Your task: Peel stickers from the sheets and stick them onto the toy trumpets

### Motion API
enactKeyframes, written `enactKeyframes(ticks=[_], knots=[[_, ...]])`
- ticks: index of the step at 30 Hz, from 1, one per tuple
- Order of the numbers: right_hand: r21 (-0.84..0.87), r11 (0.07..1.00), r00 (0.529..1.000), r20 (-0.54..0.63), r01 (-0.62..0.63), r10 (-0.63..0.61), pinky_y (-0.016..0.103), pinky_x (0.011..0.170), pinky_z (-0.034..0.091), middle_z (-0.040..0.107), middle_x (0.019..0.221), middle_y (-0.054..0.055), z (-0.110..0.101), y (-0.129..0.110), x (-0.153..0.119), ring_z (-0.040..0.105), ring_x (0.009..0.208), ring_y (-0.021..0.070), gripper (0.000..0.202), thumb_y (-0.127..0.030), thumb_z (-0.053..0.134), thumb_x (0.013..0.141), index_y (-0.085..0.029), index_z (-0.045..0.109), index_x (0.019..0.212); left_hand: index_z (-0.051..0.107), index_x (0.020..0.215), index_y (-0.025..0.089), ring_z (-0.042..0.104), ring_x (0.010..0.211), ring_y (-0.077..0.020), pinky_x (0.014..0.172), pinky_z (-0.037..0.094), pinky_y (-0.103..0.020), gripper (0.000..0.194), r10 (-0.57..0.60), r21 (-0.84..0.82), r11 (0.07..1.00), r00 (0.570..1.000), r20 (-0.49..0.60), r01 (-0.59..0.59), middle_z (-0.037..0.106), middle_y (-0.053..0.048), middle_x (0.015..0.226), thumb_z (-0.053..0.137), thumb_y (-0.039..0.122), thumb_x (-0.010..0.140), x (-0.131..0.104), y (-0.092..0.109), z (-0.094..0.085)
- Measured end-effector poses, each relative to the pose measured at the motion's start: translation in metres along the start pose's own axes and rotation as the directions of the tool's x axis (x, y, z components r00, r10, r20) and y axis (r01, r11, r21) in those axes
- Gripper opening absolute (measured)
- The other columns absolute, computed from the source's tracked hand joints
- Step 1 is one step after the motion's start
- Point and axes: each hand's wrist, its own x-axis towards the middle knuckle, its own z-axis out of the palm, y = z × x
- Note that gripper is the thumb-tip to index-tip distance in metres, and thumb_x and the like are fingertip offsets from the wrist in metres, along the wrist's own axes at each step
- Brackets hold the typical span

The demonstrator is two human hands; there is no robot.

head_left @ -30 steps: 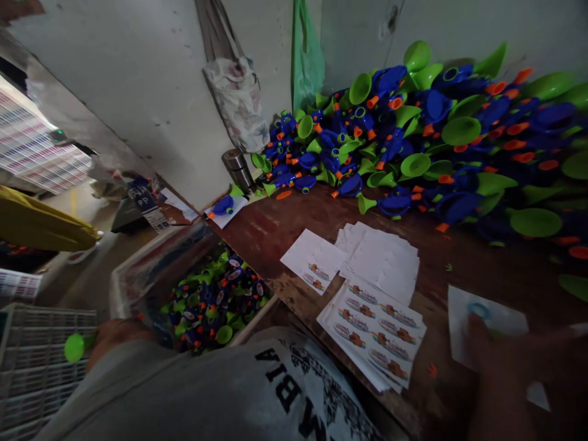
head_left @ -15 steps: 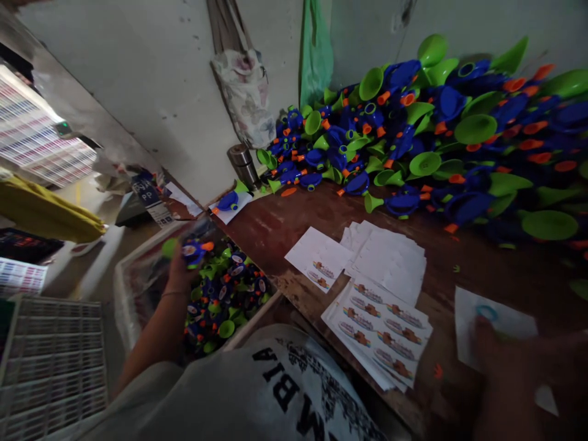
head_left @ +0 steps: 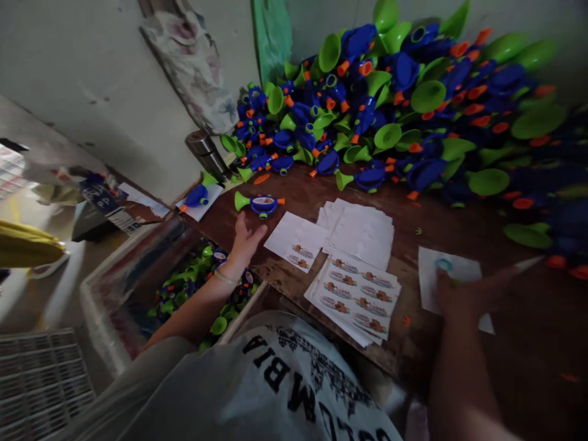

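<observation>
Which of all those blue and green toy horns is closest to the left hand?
The lone horn lying just beyond the left hand, apart from the big pile.

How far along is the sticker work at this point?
Done: a box of toys beside the table. In hand: left hand open just below a stickered toy trumpet; right hand on a white sheet. Left: the toy pile and printed sticker sheets.

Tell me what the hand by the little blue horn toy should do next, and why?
Probably close the left hand around the blue horn toy. The hand is open just below the toy, which lies alone on the table beside the sticker sheets. The right hand rests its fingertips on a white sheet.
</observation>
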Motion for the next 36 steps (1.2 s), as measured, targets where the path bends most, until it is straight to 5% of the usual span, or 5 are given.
enactKeyframes(ticks=[5, 7, 15, 24, 36], knots=[[-0.026, 0.998, 0.997, -0.027, 0.066, -0.066, 0.075, 0.132, 0.019, 0.011, 0.178, 0.041, -0.005, -0.006, -0.008, 0.020, 0.167, 0.0552, 0.128, -0.054, 0.073, 0.085, 0.005, -0.004, 0.170, 0.063, 0.154, 0.024, -0.003, 0.172, -0.0500, 0.134, -0.014, -0.072, 0.102, -0.014, 0.677, 0.616, 0.853, 0.522, -0.404, 0.028, -0.019, 0.182, 0.104, 0.046, 0.062, -0.031, -0.016, 0.013], [-0.036, 0.996, 0.996, -0.041, 0.080, -0.082, 0.077, 0.130, 0.020, 0.012, 0.177, 0.042, -0.003, -0.003, -0.009, 0.021, 0.166, 0.0564, 0.129, -0.058, 0.072, 0.086, 0.003, -0.004, 0.170, 0.062, 0.156, 0.028, 0.014, 0.171, -0.0525, 0.132, -0.004, -0.080, 0.091, -0.130, 0.764, 0.374, 0.786, 0.604, -0.526, 0.036, -0.019, 0.178, 0.094, 0.057, 0.075, -0.024, -0.019, 0.013], [-0.025, 0.995, 0.990, -0.108, 0.092, -0.094, 0.082, 0.127, 0.026, 0.027, 0.174, 0.037, 0.010, 0.007, -0.003, 0.031, 0.162, 0.0567, 0.126, -0.061, 0.067, 0.077, -0.007, 0.003, 0.172, 0.068, 0.151, 0.031, 0.041, 0.165, -0.0381, 0.134, 0.038, -0.060, 0.057, -0.230, 0.723, 0.070, 0.694, 0.683, -0.688, 0.050, -0.009, 0.172, 0.067, 0.059, 0.101, -0.016, -0.010, 0.015], [-0.030, 0.995, 0.982, -0.164, 0.094, -0.097, 0.077, 0.133, 0.018, 0.021, 0.176, 0.036, 0.007, 0.015, 0.000, 0.023, 0.166, 0.0547, 0.121, -0.051, 0.064, 0.078, -0.005, 0.003, 0.172, 0.061, 0.156, 0.024, 0.054, 0.157, -0.0325, 0.128, 0.048, -0.049, 0.062, -0.417, 0.560, -0.055, 0.529, 0.739, -0.826, 0.048, -0.013, 0.172, 0.068, 0.049, 0.100, -0.005, 0.021, 0.021], [0.139, 0.939, 0.943, -0.161, 0.315, -0.292, 0.071, 0.134, 0.027, 0.020, 0.178, 0.033, 0.024, 0.027, 0.010, 0.026, 0.166, 0.0525, 0.120, -0.050, 0.067, 0.078, -0.014, -0.001, 0.171, 0.062, 0.154, 0.018, 0.066, 0.145, -0.0344, 0.118, 0.059, -0.046, 0.064, -0.501, 0.417, -0.171, 0.444, 0.743, -0.892, 0.058, -0.019, 0.163, 0.074, 0.036, 0.093, -0.003, 0.044, 0.042]])
